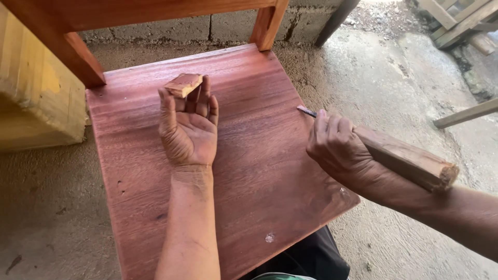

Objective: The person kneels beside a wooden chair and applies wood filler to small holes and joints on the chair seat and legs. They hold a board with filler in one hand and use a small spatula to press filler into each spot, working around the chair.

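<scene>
Your left hand (189,129) is raised palm-up over the reddish wooden seat panel (249,171), its fingers (205,98) curled upward and pinching a small flat wood offcut (183,84) at the tips, clear of the surface. Your right hand (337,148) is clenched round a chisel with a long, rough wooden handle (410,161); the narrow metal blade (306,111) pokes out past the knuckles, over the panel's right edge and not touching wood.

Judging by this, no cutting is under way: the offcut looks unworked beyond its rough break, and the blade is well apart from it. The panel already sits planed and smooth between the upright legs (78,54). Whatever trimming the little piece needs seems yet to come.
</scene>
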